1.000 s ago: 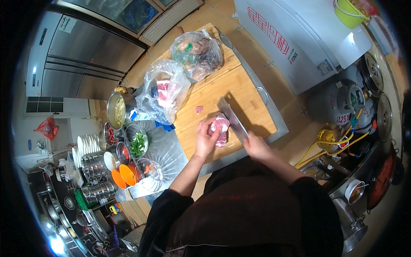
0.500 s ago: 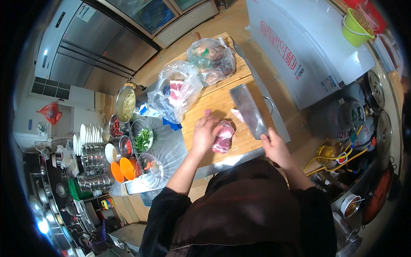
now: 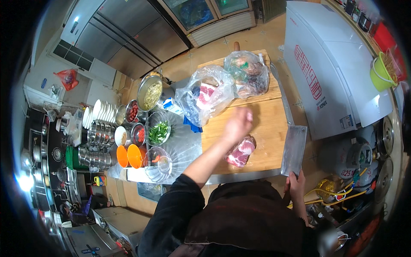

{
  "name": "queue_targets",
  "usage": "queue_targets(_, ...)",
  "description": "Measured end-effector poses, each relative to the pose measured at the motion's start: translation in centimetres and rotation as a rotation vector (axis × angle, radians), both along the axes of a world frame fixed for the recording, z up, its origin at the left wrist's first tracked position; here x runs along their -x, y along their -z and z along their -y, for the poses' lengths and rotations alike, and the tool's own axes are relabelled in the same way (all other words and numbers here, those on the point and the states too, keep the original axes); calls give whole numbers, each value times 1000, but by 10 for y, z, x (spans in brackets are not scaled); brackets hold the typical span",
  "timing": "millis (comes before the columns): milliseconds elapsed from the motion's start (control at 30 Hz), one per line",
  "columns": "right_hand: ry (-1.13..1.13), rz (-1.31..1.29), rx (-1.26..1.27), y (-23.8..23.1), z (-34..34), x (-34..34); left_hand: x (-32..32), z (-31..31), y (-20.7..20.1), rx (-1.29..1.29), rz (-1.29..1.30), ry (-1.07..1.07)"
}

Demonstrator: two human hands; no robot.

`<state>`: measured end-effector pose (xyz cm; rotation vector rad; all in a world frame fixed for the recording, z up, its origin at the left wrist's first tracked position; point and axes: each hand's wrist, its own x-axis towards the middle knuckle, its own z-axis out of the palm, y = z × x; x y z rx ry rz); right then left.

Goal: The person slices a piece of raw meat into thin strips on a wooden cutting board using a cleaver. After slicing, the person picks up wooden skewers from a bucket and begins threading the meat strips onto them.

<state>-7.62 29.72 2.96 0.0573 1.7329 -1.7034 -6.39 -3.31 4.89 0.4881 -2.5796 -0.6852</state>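
Note:
My right hand grips a cleaver by its handle. The wide blade points away from me at the right edge of the wooden cutting board. Above the middle of the board is my left hand, its fingers curled closed; what they hold, if anything, is hidden. A chunk of raw meat, red with white fat, lies just on the near side of that hand, partly behind the wrist. Beyond it, an opened clear plastic bag holds more raw meat.
A second bag of meat rests on the board's far end. To the left stand a glass bowl of chopped greens, a pot of pale strips, orange cups and stacked plates. A white chest freezer stands right.
The cleaver has moved right, off the meat side to the board's edge. My left hand has left the meat chunk and moved farther away. Small scraps seen on the board are no longer visible.

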Motion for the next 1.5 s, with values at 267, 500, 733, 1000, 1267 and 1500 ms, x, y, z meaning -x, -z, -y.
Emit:
queue_targets(267,-115,-79,2,-8,13,-5,-29,139,-39,369,-32,-378)
queue_targets(500,-189,-35,-35,-11,23,-6,-102,54,0,-700,741,80)
queue_targets(733,-393,-86,-236,3,36,-26,-112,-14,24,-1181,479,49)
queue_targets(1000,-359,-109,-208,3,45,-30,-107,-49,25,-134,5,11)
queue_targets(1267,-334,-417,-307,-23,47,-7,-96,-48,42,-52,-90,208)
queue_targets(1500,-594,-742,-516,-58,44,-21,-119,-51,59,-354,-214,143)
